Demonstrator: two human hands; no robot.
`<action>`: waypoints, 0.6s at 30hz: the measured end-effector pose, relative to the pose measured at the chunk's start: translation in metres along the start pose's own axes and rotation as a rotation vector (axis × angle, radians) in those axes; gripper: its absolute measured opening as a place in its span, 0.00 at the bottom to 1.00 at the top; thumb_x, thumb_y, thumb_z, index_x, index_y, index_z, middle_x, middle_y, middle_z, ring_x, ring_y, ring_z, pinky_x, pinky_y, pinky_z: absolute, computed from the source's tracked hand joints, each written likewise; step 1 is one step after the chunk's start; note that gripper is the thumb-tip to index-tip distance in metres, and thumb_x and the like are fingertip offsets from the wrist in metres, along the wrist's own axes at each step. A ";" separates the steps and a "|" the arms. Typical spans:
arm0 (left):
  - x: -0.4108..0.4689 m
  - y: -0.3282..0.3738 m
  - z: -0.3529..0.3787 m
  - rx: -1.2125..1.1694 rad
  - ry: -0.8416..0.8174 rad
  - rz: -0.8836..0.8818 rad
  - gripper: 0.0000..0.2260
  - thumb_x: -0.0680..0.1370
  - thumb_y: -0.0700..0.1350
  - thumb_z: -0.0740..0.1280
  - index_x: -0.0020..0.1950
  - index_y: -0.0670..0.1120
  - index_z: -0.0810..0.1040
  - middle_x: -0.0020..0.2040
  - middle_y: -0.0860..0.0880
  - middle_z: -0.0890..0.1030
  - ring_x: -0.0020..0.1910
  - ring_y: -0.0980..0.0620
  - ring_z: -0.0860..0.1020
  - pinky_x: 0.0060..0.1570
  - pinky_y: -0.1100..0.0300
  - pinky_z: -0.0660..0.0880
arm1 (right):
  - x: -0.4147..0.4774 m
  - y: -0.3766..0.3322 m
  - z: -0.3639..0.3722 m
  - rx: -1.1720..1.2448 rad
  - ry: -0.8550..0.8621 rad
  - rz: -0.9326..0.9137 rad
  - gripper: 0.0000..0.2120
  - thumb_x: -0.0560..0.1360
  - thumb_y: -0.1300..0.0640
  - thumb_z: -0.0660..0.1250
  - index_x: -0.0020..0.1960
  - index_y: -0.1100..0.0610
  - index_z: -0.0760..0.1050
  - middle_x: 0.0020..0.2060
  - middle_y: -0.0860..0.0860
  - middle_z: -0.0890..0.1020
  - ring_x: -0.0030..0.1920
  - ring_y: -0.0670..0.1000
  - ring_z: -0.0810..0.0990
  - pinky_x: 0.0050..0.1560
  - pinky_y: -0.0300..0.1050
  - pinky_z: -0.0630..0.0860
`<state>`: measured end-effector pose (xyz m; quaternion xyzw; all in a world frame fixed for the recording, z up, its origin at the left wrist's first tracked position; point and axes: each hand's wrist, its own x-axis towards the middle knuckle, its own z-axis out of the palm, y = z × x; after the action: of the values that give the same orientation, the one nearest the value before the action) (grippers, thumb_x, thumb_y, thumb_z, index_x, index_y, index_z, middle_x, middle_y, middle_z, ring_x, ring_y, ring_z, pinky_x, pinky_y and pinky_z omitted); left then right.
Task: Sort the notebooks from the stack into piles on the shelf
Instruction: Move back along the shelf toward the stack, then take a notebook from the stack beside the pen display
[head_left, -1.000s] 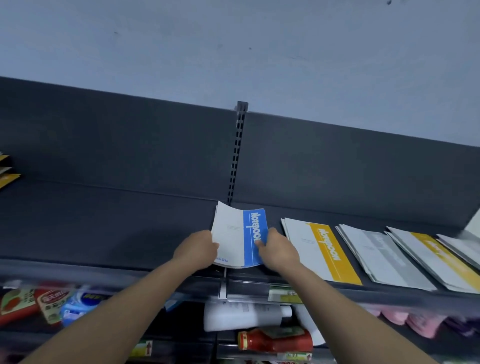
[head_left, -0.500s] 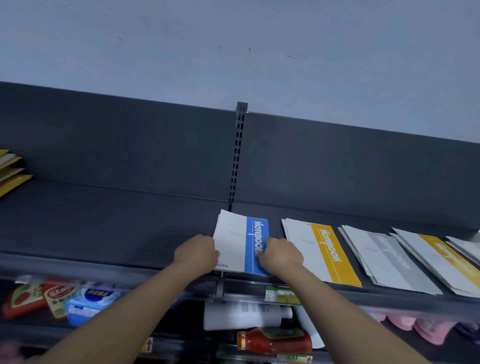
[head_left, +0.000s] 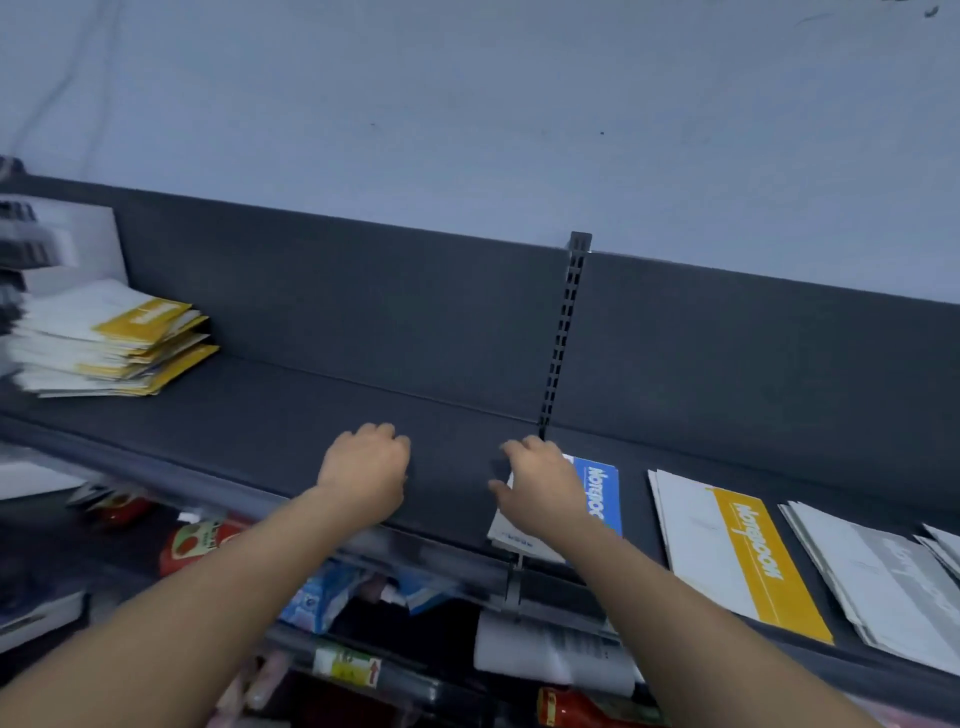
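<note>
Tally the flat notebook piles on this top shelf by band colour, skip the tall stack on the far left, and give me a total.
Blue-band pile: 1
Yellow-band pile: 1
Grey-band pile: 1
Cut-off pile at the right edge, colour not visible: 1
Total: 4

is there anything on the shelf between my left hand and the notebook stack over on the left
Nothing visible. Only bare dark shelf lies between the left hand and the stack at the far left. The blue notebook lies on the other side, by the right hand.
</note>
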<state>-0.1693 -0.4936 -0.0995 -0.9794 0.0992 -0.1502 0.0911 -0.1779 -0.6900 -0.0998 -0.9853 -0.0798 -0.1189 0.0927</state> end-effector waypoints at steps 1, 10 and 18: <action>-0.003 -0.011 -0.001 0.014 -0.001 -0.020 0.13 0.79 0.49 0.61 0.62 0.45 0.71 0.60 0.47 0.73 0.62 0.46 0.71 0.55 0.54 0.69 | 0.004 -0.010 0.001 -0.013 -0.002 -0.036 0.20 0.78 0.48 0.63 0.66 0.56 0.69 0.62 0.54 0.73 0.64 0.56 0.69 0.61 0.49 0.69; -0.037 -0.119 -0.009 0.086 -0.042 -0.208 0.15 0.78 0.48 0.63 0.62 0.45 0.70 0.60 0.46 0.73 0.62 0.46 0.72 0.55 0.53 0.71 | 0.044 -0.115 0.016 -0.058 -0.075 -0.267 0.23 0.78 0.46 0.62 0.69 0.56 0.66 0.64 0.55 0.71 0.65 0.57 0.67 0.64 0.52 0.65; -0.048 -0.212 -0.005 0.136 -0.040 -0.310 0.14 0.78 0.48 0.63 0.62 0.44 0.71 0.59 0.46 0.74 0.61 0.45 0.72 0.52 0.53 0.71 | 0.087 -0.210 0.032 -0.055 -0.072 -0.373 0.24 0.77 0.46 0.62 0.70 0.54 0.65 0.65 0.54 0.70 0.65 0.56 0.67 0.64 0.50 0.65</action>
<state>-0.1807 -0.2791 -0.0635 -0.9773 -0.0655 -0.1494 0.1349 -0.1254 -0.4684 -0.0744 -0.9592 -0.2610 -0.1009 0.0394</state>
